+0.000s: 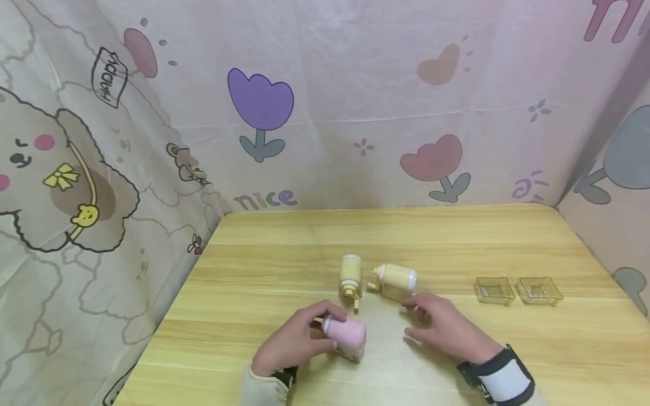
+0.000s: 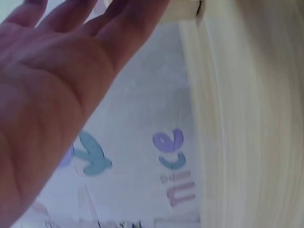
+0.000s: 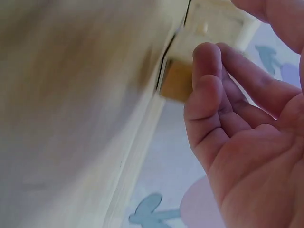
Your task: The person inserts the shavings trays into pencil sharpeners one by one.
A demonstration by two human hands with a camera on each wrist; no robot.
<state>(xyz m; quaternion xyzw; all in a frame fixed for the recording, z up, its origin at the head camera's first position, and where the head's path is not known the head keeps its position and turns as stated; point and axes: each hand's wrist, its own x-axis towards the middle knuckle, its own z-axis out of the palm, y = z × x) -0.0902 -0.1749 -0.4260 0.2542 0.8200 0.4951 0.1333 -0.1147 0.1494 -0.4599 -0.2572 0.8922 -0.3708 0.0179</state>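
Note:
My left hand (image 1: 299, 338) holds a pink pencil sharpener (image 1: 347, 332) between thumb and fingers, low over the front middle of the table. In the left wrist view the palm fills the left side and the fingertips are cut off. My right hand (image 1: 447, 327) holds nothing, its fingers loosely bent and the thumb apart. Its fingertips are beside a yellow hand-crank pencil sharpener (image 1: 397, 280) lying on its side; I cannot tell whether they touch. A second yellow pencil sharpener (image 1: 351, 273) lies to the left of that one, its crank toward me.
Two small see-through amber trays (image 1: 493, 291), (image 1: 539, 291) stand side by side at the right, with pale bits in them. A patterned cloth (image 1: 335, 169) hangs behind the wooden table (image 1: 244, 270) and along its sides.

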